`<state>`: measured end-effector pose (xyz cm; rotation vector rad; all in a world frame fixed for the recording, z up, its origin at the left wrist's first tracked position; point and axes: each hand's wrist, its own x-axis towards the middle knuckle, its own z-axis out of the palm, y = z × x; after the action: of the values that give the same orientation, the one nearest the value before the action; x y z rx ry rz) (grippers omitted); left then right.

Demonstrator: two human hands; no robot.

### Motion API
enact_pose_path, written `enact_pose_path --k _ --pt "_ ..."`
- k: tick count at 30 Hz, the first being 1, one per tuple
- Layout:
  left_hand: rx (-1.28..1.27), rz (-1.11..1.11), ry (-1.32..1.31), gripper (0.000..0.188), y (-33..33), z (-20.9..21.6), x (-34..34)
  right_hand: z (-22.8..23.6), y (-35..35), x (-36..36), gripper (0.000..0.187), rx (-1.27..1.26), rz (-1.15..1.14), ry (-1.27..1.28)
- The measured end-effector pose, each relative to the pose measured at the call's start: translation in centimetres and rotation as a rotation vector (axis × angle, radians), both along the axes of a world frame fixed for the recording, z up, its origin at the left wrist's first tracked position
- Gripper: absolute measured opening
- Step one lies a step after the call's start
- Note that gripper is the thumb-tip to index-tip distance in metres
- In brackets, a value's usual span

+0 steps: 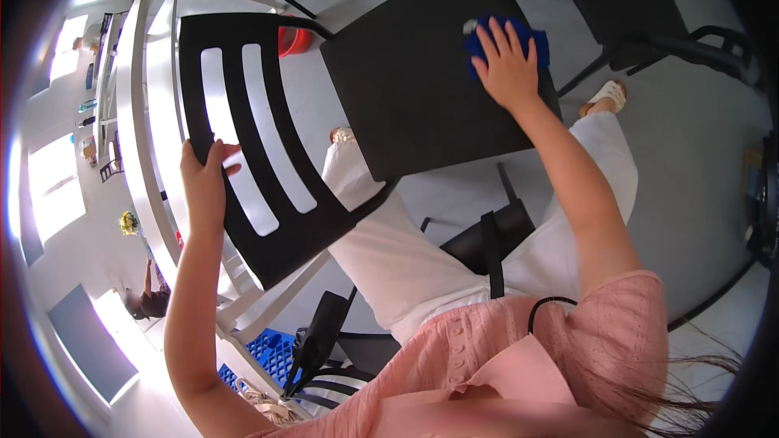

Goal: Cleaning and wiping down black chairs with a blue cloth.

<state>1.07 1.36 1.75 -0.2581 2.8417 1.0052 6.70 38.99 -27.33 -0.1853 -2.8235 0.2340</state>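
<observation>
In front of me stands a black chair, its flat seat [422, 81] toward the right and its slotted backrest [231, 105] toward the left. My left hand [207, 174] grips the outer edge of the backrest, fingers curled through a slot. On the far right part of the seat my right hand [510, 65] lies with fingers spread, pressing down a dark blue cloth [531, 45]. The cloth is bunched under the palm and partly hidden by it. A small pale patch shows at the cloth's left edge.
Another black chair [617, 0] stands at the upper right. A red bucket [294, 39] sits on the grey floor behind the backrest. White framing [134, 113] runs along the left. Below are a blue plastic crate [272, 353] and more black chair parts [324, 328].
</observation>
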Motion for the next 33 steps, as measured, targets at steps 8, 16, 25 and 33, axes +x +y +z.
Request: enact_pose_path --k 8,16,25,33 --pt "-0.054 0.099 -0.027 0.016 0.2 1.3 0.8 1.4 2.3 -17.4 0.049 -0.218 -0.311 -0.158" --pt "0.023 0.093 -0.032 0.017 0.7 0.7 0.3 -4.0 6.0 -18.0 0.061 -0.385 -0.294 -0.176" --pt "0.041 0.014 0.011 0.017 -0.4 -0.3 -0.5 -2.8 4.5 -2.4 0.062 -0.308 -0.336 -0.197" --pt "0.074 -0.043 0.052 0.023 -0.4 -0.6 -1.4 -1.2 1.6 9.9 0.052 -0.032 -0.146 -0.011"
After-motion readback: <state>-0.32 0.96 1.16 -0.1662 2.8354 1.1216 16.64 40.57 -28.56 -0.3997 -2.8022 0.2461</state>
